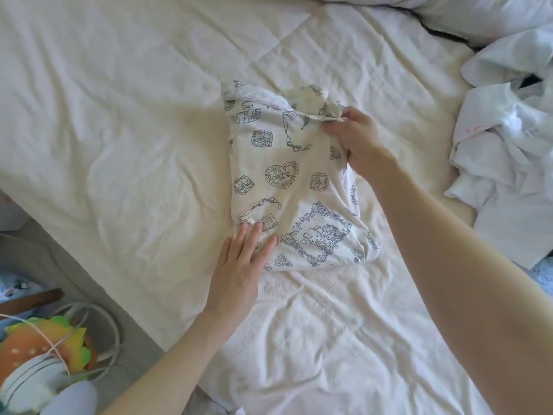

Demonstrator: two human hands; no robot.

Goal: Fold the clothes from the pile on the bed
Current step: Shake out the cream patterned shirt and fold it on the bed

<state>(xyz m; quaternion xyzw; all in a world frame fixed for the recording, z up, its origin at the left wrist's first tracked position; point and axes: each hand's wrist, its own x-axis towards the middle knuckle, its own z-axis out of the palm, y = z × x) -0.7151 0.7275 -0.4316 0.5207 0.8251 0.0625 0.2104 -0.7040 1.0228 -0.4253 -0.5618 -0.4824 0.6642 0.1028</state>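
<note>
While partly folded mid-bed (119, 115), white cotton garment with blue line-drawn hearts (287, 181), pinched at top by right hand (356, 139) fingers, flattened by straight-fingered left hand (239, 265); rumpled white clothes pile (505, 139) unfolded beside.

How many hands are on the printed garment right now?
2. The left hand presses flat on the near left corner of the white blue-printed garment; the right hand pinches its far right edge.

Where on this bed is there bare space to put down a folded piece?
Bare quilt spreads left of the printed garment, out to the bed's edge, and beyond it toward the pillows. The right side is crowded by the white clothes pile.
</note>
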